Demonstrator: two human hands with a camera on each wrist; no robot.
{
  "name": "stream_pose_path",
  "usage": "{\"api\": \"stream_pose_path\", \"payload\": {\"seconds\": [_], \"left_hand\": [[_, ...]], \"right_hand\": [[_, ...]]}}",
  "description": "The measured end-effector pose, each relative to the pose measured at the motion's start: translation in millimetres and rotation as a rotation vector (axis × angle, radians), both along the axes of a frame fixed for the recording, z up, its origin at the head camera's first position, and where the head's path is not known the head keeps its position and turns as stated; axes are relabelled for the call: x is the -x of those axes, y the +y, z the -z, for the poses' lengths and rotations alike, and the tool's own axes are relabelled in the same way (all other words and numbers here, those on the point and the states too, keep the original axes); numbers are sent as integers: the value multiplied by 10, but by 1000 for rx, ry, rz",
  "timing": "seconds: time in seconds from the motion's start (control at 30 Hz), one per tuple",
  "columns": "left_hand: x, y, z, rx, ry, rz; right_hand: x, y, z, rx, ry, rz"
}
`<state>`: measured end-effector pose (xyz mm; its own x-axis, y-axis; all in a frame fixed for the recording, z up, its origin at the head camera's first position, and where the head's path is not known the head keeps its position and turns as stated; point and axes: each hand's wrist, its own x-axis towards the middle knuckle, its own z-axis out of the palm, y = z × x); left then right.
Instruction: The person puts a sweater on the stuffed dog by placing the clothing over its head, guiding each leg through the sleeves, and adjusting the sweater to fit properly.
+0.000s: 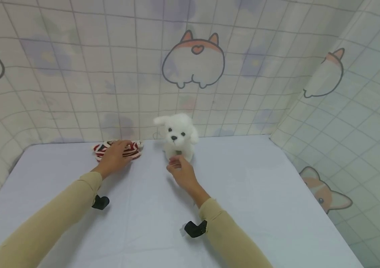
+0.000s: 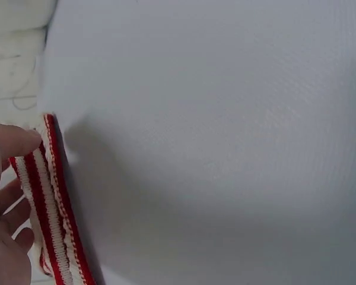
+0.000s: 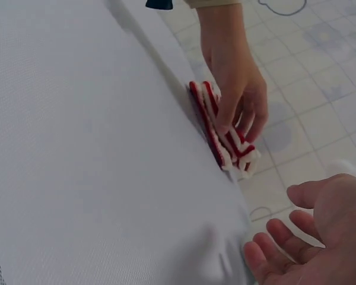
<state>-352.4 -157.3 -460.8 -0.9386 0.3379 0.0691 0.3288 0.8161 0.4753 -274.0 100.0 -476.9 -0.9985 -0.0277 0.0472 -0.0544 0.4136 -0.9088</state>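
Note:
A red-and-white striped knit cloth (image 1: 133, 150) lies bunched at the back of the table. My left hand (image 1: 117, 154) lies over it, thumb and bent fingers closed on its folds (image 3: 225, 142). In the left wrist view the thumb tip (image 2: 15, 141) touches the cloth's edge (image 2: 50, 208). A white plush dog (image 1: 178, 136) sits upright just right of the cloth, facing me. My right hand (image 1: 179, 166) hovers right in front of the dog's base with loosely curved fingers. Its palm (image 3: 323, 237) holds nothing.
The pale blue table top (image 1: 250, 193) spreads around both arms. A curtain printed with cartoon corgis (image 1: 193, 59) closes off the back and right side close behind the dog. Black camera mounts hang under my wrists (image 1: 195, 229).

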Motion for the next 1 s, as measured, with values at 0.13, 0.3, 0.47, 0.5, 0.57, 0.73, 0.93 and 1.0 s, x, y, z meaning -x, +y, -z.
{"api": "stream_pose_path", "payload": {"seconds": [0.13,0.3,0.47,0.5,0.57,0.73,0.93,1.0], "left_hand": [[-14,-60,45,31,23,30],[-73,-73,90,16,57,57],[-173,-29,107,14,43,69],[-191,-14,106,13,36,67],[-221,23,105,15,31,68],[-297,124,97,18,18,73],[-403,259,140,-5,37,119],[-448,317,148,-25,32,125]], "right_hand": [[-6,-48,-11,9,16,-18],[4,-89,-6,22,36,-57],[6,-130,-13,26,16,-103],[5,-136,-19,25,14,-106],[4,-145,-28,22,9,-107],[3,-148,-37,8,-7,-103],[3,-128,-30,0,-33,-106],[6,-120,-23,-7,-35,-117]]}}
